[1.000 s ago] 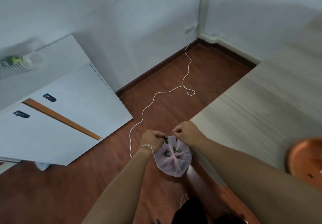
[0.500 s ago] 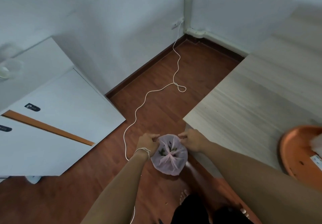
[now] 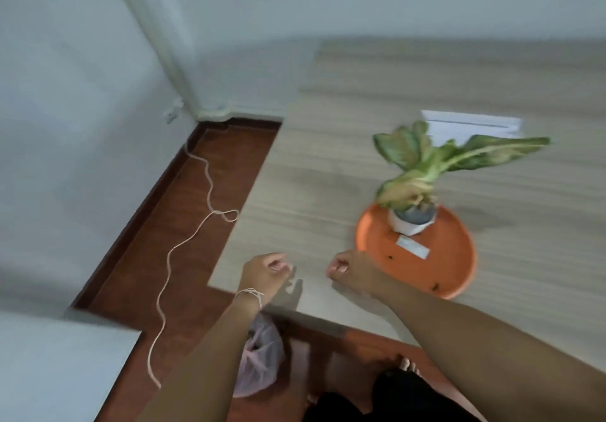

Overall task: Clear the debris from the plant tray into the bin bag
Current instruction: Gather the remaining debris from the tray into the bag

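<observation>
The round orange plant tray (image 3: 439, 267) sits on the pale wooden table (image 3: 328, 192), holding a white pot (image 3: 411, 223) with a green-and-yellow leafy plant (image 3: 423, 165), a small white label (image 3: 413, 247) and a few dark specks of debris (image 3: 435, 287). The pink translucent bin bag (image 3: 262, 362) lies on the floor below the table edge, partly hidden by my left forearm. My left hand (image 3: 265, 274) hovers over the table's near corner, fingers curled, nothing in it. My right hand (image 3: 351, 270) is a loose fist just left of the tray, also holding nothing.
A white cord (image 3: 183, 251) snakes across the red-brown floor from a wall socket (image 3: 172, 113). A white cabinet corner (image 3: 65, 356) juts in at lower left. White paper (image 3: 472, 124) lies on the table behind the plant. My feet (image 3: 406, 364) stand near the bag.
Both hands let go of the bag's top and rose from floor level to above the table. The bag now rests on the floor. The view swung right, bringing plant and tray into sight.
</observation>
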{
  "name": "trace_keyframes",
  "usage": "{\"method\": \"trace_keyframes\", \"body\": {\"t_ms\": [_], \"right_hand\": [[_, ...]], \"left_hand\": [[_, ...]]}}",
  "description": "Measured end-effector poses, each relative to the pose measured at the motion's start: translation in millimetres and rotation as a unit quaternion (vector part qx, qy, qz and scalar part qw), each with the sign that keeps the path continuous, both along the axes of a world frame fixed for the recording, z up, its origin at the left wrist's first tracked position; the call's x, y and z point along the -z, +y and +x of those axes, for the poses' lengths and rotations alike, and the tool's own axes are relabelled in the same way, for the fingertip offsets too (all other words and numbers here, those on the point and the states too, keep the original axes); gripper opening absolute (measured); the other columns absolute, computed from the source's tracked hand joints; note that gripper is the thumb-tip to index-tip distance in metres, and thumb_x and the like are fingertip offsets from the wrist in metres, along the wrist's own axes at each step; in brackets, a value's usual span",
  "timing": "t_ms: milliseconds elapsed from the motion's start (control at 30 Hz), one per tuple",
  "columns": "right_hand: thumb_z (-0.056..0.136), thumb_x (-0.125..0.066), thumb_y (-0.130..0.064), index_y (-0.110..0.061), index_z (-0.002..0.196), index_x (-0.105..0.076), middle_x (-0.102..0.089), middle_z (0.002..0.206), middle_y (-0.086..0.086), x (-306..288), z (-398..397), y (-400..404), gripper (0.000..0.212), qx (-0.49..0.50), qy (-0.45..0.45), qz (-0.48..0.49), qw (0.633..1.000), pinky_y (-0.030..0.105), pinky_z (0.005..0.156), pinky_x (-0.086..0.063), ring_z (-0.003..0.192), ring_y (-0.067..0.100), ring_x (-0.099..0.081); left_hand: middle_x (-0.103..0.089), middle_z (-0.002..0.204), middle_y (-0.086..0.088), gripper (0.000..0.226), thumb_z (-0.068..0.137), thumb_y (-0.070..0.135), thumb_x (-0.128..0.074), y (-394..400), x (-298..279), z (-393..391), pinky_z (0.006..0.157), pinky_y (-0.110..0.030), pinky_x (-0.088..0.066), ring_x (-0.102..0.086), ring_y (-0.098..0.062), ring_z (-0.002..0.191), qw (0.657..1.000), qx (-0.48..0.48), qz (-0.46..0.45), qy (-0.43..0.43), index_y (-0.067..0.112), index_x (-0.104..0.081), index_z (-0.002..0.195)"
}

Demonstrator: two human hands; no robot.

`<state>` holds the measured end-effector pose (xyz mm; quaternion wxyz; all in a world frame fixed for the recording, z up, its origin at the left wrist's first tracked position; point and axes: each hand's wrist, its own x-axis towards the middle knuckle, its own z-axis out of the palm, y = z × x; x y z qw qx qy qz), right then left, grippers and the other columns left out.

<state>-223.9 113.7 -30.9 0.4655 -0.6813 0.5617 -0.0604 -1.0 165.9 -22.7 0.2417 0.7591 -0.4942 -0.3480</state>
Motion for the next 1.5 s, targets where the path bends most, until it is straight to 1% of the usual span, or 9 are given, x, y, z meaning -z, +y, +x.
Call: {"method": "trace_keyframes", "body": {"t_ms": [67, 167, 333, 467, 667, 1000, 1133, 1400, 1500], "right_hand": [[0.082, -0.068, -0.028, -0.016, 0.070, -0.069, -0.068, 0.069, -0.002, -2, -55, -11, 0.017, 0.073, 0.016, -0.009, 0.997, 0.023, 0.057, -0.045, 0.064, 0.007, -0.062], [0.079, -0.066, -0.037, -0.018, 0.074, -0.068, -0.073, 0.082, -0.001, 0, -126, -28, 0.020, 0.099, 0.102, -0.015, 0.990, 0.031, 0.073, -0.052, 0.083, 0.019, -0.067], [0.075, -0.068, -0.040, -0.026, 0.103, -0.071, -0.071, 0.108, 0.003, 11, -189, -28, 0.031, 0.050, 0.272, 0.003, 0.961, 0.034, 0.079, -0.057, 0.101, 0.026, -0.068], [0.076, -0.069, -0.045, -0.021, 0.107, -0.070, -0.070, 0.113, 0.005, 24, -186, -25, 0.039, -0.048, 0.356, -0.054, 0.932, 0.037, 0.093, -0.052, 0.112, 0.028, -0.062], [0.084, -0.060, -0.015, -0.021, 0.102, -0.069, -0.073, 0.106, 0.000, 27, -163, -22, 0.020, -0.130, 0.415, -0.113, 0.894, 0.035, 0.090, -0.043, 0.105, 0.026, -0.065], [0.091, -0.050, -0.005, -0.020, 0.107, -0.067, -0.071, 0.111, 0.002, 32, -153, -17, 0.028, -0.099, 0.406, -0.120, 0.901, 0.035, 0.092, -0.043, 0.109, 0.030, -0.065], [0.089, -0.054, -0.006, -0.019, 0.106, -0.068, -0.072, 0.110, 0.003, 31, -158, -18, 0.026, -0.105, 0.396, -0.120, 0.904, 0.035, 0.092, -0.046, 0.107, 0.029, -0.066], [0.087, -0.055, -0.009, -0.018, 0.103, -0.071, -0.073, 0.110, 0.004, 32, -166, -17, 0.024, -0.073, 0.368, -0.088, 0.923, 0.034, 0.088, -0.052, 0.107, 0.027, -0.069], [0.088, -0.054, -0.010, -0.016, 0.105, -0.070, -0.072, 0.112, 0.005, 31, -165, -17, 0.024, -0.061, 0.345, -0.069, 0.934, 0.034, 0.087, -0.052, 0.109, 0.028, -0.067]], "left_hand": [[-0.077, 0.099, 0.001, 0.036, 0.079, 0.022, -0.074, -29, -3, -51, 0.081, -0.007, -0.046, -0.068, -0.001, 0.085, 0.998, 0.066, 0.010, 0.004, 0.019, -0.071, 0.114], [-0.074, 0.106, 0.001, 0.034, 0.082, 0.020, -0.070, -62, -2, -120, 0.079, -0.002, -0.043, -0.069, -0.005, 0.090, 0.988, 0.153, 0.034, 0.001, 0.022, -0.070, 0.115], [-0.069, 0.117, 0.001, 0.042, 0.084, 0.024, -0.067, -94, 15, -199, 0.094, -0.017, -0.043, -0.064, -0.015, 0.105, 0.956, 0.269, 0.085, -0.084, 0.027, -0.063, 0.125], [-0.057, 0.132, -0.003, 0.049, 0.080, 0.024, -0.071, -101, 27, -222, 0.102, -0.034, -0.046, -0.055, -0.025, 0.121, 0.905, 0.364, 0.129, -0.177, 0.020, -0.058, 0.127], [-0.042, 0.136, -0.012, 0.045, 0.077, 0.018, -0.068, -98, 39, -226, 0.101, -0.041, -0.047, -0.048, -0.034, 0.121, 0.856, 0.424, 0.139, -0.263, 0.011, -0.056, 0.120], [-0.065, 0.111, -0.016, 0.022, 0.085, 0.006, -0.057, -87, 44, -232, 0.089, -0.042, -0.053, -0.062, -0.035, 0.102, 0.853, 0.413, 0.111, -0.298, 0.010, -0.070, 0.101], [-0.069, 0.105, -0.014, 0.025, 0.083, 0.005, -0.053, -85, 46, -232, 0.087, -0.042, -0.055, -0.064, -0.035, 0.100, 0.869, 0.391, 0.117, -0.281, 0.012, -0.073, 0.097], [-0.070, 0.107, -0.008, 0.025, 0.082, 0.025, -0.057, -80, 47, -240, 0.091, -0.039, -0.053, -0.062, -0.031, 0.103, 0.865, 0.413, 0.130, -0.253, 0.019, -0.070, 0.103], [-0.068, 0.111, -0.009, 0.023, 0.085, 0.017, -0.058, -79, 47, -244, 0.091, -0.038, -0.053, -0.061, -0.031, 0.106, 0.864, 0.413, 0.137, -0.254, 0.018, -0.069, 0.105]]}}
